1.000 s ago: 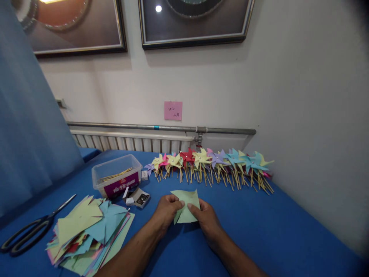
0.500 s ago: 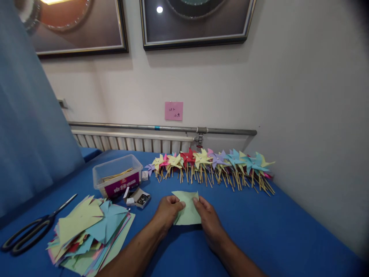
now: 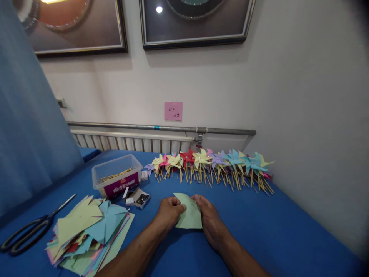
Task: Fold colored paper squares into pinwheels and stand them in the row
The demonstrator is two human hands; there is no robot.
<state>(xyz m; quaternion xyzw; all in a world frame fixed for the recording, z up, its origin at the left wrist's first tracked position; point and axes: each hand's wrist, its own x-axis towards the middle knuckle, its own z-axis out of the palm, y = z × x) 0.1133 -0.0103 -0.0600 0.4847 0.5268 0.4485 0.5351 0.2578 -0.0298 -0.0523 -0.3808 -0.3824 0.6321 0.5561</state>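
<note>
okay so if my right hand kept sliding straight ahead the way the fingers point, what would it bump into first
Probably the row of pinwheels along the wall; only bare blue table shows between them and the right hand, though depth is hard to judge.

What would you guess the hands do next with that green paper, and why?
Probably fold another corner toward the middle. Both the left hand and right hand pinch the green paper on the blue table, and finished pinwheels lie behind.

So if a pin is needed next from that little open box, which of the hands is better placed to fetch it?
Probably the left hand. The small open box of pins lies just to its left on the blue table, with nothing between. The right hand sits on the far side of the green paper and would have to cross over.
</note>
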